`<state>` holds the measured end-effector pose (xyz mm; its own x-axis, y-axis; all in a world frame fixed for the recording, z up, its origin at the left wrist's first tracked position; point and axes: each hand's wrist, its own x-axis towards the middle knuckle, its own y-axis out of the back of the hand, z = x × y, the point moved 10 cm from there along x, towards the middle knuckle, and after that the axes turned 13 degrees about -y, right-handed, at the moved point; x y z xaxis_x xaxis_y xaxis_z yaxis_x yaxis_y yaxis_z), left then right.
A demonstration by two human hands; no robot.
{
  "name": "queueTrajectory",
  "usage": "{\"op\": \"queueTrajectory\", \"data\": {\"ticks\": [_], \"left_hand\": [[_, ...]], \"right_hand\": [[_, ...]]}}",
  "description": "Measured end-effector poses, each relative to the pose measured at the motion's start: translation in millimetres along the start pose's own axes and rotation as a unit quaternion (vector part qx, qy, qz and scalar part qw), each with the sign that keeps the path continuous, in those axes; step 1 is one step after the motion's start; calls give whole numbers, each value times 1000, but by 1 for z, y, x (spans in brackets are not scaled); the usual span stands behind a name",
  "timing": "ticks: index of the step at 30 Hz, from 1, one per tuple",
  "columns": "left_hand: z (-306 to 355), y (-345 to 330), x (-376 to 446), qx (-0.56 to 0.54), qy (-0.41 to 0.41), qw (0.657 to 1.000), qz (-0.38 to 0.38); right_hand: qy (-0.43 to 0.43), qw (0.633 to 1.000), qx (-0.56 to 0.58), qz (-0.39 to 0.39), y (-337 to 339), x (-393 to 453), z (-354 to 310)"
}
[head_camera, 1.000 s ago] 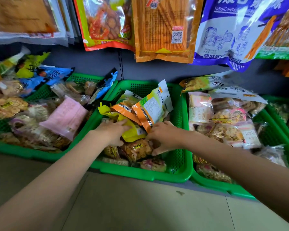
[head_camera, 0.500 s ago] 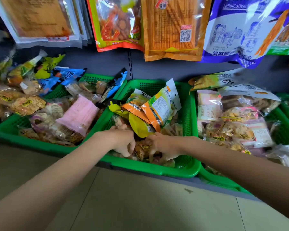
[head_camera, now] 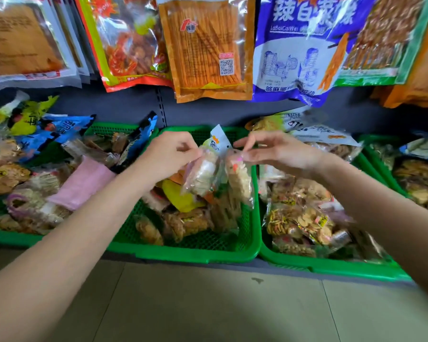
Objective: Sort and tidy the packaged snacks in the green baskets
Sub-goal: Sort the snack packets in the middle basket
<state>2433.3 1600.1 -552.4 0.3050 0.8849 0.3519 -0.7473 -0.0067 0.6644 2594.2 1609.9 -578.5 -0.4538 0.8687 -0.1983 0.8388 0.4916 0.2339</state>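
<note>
I have two clear packets of pale crackers lifted above the middle green basket (head_camera: 183,255). My left hand (head_camera: 168,154) pinches the top edge of one cracker packet (head_camera: 203,172), and my right hand (head_camera: 277,151) pinches the top of the other cracker packet (head_camera: 240,178), thumb and forefinger closed on the seal while the remaining fingers stay loose. Both packets hang just over the far half of that basket, touching each other (the motion blur makes the seals hard to read).

To do this well, I think I should keep the grip on the seals rather than the body, since these crackers look brittle and would crumble under a squeeze. Next I would match them by label, then lay them flat together. The yellow packet (head_camera: 183,198) and the brown snack bags (head_camera: 183,223) beneath them crowd that basket, so a gap wants clearing first. The pink packet (head_camera: 84,181) lies in the basket to the left of it.
</note>
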Motion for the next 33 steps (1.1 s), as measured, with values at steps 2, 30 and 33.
{"op": "queueTrajectory", "data": {"ticks": [2, 30, 33], "left_hand": [[15, -23, 11, -112, 37, 993, 25], [13, -296, 2, 213, 99, 869, -436], [18, -282, 6, 231, 95, 886, -391]], "right_hand": [[15, 999, -12, 31, 30, -20, -14], [-234, 717, -652, 70, 125, -82, 113], [-187, 796, -557, 145, 140, -72, 101]]}}
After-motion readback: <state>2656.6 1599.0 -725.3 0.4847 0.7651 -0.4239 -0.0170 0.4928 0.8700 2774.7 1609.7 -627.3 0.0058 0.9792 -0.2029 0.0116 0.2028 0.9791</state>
